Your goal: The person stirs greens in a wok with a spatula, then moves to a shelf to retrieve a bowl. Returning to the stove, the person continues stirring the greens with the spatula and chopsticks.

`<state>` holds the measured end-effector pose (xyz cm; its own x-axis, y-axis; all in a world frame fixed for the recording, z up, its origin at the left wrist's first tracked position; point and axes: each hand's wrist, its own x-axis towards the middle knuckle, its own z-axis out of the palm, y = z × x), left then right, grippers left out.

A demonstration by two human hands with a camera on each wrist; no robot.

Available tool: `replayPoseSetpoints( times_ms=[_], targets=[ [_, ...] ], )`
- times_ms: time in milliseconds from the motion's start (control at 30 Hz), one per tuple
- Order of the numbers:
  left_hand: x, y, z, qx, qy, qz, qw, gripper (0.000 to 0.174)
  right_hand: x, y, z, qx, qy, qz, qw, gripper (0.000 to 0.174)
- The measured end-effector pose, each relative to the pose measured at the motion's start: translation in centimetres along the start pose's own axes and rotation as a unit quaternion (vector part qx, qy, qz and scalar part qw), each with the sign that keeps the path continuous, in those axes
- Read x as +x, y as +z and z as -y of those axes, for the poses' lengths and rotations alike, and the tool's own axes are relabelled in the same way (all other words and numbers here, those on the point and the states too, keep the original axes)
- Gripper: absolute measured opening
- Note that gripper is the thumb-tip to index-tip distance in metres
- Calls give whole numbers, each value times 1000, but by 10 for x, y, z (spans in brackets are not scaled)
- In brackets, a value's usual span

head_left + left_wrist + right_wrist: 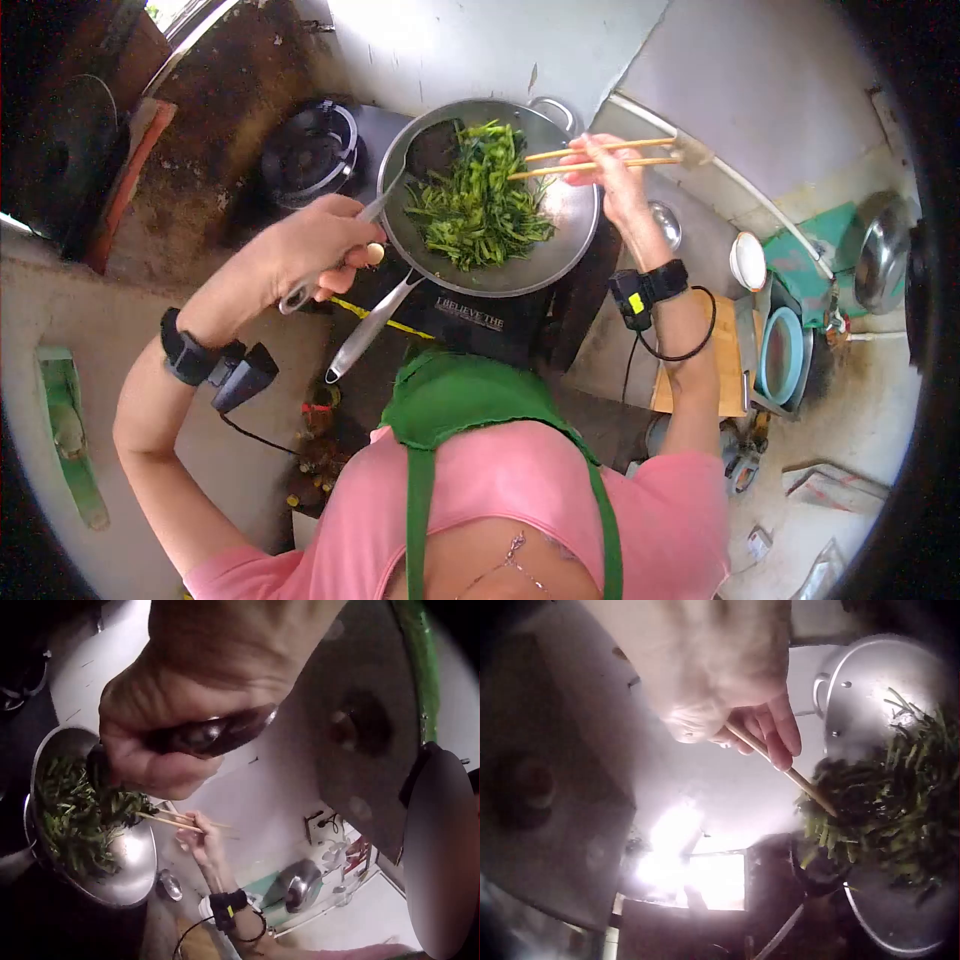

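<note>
My left hand (335, 245) grips the metal handle of a spatula (436, 150), whose dark blade reaches into the left side of the wok (578, 215). Chopped green vegetables (485, 210) are heaped in the wok, against the blade. From the right, my right hand (612, 172) holds a pair of wooden chopsticks (560, 172), tips at the greens. In the left wrist view the handle's end sticks out of the left fist (169, 742). The right wrist view shows a chopstick (802, 782) slanting down to the greens from the right fingers (776, 735).
The wok's long handle (372, 330) points toward the person's green apron (480, 395). A second burner (312, 155) lies left of the wok. To the right are a ladle (664, 225), a white bowl (747, 262), a cutting board (700, 350) and a blue basin (780, 355).
</note>
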<state>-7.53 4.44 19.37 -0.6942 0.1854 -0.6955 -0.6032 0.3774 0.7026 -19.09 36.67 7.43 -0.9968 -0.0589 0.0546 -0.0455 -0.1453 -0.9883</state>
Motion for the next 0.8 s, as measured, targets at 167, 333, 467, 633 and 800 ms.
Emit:
replayPoseSetpoints(
  times_ms=[167, 333, 467, 633, 800],
  targets=[
    [0, -11, -6, 15, 15, -6, 1000, 17, -4, -10, 21, -21, -14, 20, 999, 24],
    [6, -20, 3, -10, -18, -48, 999, 16, 3, -14, 17, -103, 10, 88, 991, 24],
    [8, -25, 12, -27, -39, -47, 998, 15, 55, -22, -23, -124, -13, 80, 989, 20],
    [9, -25, 20, -53, -31, -51, 997, 17, 117, 25, -78, -113, 23, 53, 992, 18],
    [5, -23, 14, -42, -31, -57, 997, 19, 82, 77, -63, -235, 7, 269, 934, 18]
  ],
)
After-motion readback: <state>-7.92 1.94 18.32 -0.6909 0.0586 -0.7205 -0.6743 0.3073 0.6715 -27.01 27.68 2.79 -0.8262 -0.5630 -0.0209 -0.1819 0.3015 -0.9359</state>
